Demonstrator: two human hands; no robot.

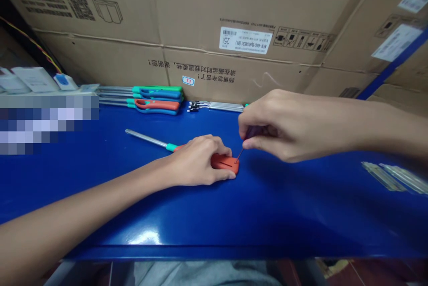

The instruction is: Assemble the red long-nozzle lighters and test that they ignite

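Observation:
My left hand (pixel 200 159) is closed over the orange handle (pixel 226 162) of a long tool, pressing it down on the blue table (pixel 267 206). The tool's teal collar and silver shaft (pixel 145 138) stick out to the left. My right hand (pixel 270 125) pinches a thin dark pin-like tool (pixel 239 155), its tip touching the end of the orange handle.
Several similar tools with teal, blue and orange handles (pixel 157 98) lie at the back, beside a bundle of silver rods (pixel 217 106). Flat metal pieces (pixel 394 177) lie at the right. Large cardboard boxes (pixel 214 23) wall off the back. White packets (pixel 33 79) sit far left.

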